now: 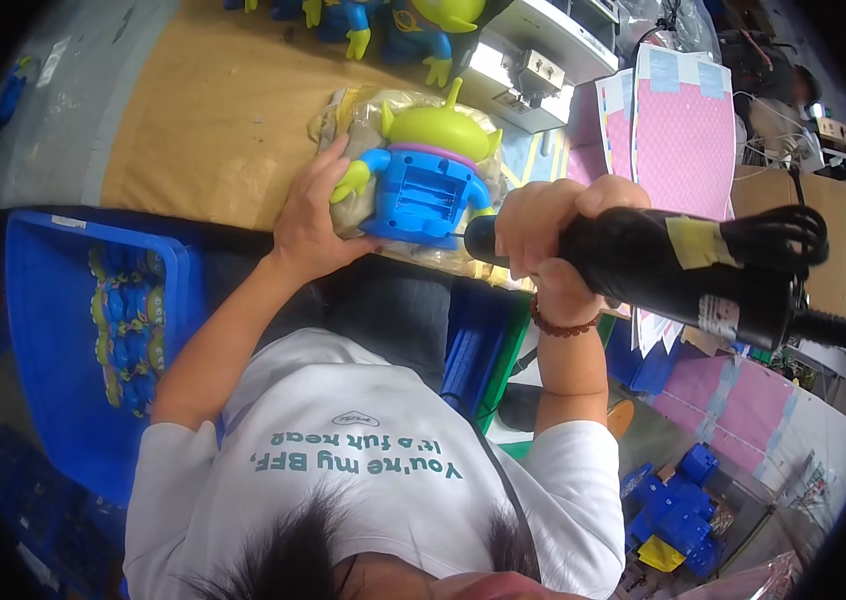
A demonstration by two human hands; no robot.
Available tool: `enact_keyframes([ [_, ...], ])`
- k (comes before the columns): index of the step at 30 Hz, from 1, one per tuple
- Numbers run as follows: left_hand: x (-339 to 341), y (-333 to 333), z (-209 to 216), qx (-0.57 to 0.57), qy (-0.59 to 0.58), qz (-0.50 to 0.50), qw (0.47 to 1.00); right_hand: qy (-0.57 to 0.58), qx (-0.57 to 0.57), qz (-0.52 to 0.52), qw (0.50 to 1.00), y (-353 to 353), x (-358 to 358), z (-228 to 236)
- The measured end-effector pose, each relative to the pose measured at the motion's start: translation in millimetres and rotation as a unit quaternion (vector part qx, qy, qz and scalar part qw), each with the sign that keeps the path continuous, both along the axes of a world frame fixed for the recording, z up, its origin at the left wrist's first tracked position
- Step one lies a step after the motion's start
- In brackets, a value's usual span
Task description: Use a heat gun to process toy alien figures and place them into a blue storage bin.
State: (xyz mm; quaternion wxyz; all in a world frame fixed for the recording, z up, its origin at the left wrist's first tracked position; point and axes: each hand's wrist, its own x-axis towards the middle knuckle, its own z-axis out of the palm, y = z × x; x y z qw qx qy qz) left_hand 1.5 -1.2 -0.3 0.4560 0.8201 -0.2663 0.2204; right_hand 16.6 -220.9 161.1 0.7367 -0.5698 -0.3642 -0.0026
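A blue and green alien toy figure (430, 195) lies on a plastic-wrapped pad (341, 120) at the table's near edge, its open battery compartment facing up. My left hand (315, 212) grips the figure's left side, the thumb at its lower edge and the fingers beside the green hand. A black electric screwdriver (633, 258) is held in my right hand (551, 228), fingers wrapped round its front end. Its tip points left at the figure's lower right corner; whether it touches a screw is too small to tell.
More toy figures (423, 30) stand at the back of the table. A white boxy device (518, 75) is behind the pad, and pink sheets (683, 130) hang at right. A blue bin (53, 330) with several figures stands at left. Blue parts (673, 510) lie lower right.
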Motion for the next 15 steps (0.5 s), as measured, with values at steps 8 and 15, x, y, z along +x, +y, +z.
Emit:
enact_keyframes([
  [8,0.0,-1.2,3.0,-0.023,-0.007,0.008,1.000,0.066,0.075,-0.100,0.990,-17.5,28.4,44.7],
  [15,-0.5,0.8,-1.2,-0.021,-0.005,0.005,1.000,0.063,0.040,-0.343,0.936,-26.0,129.4,18.2],
])
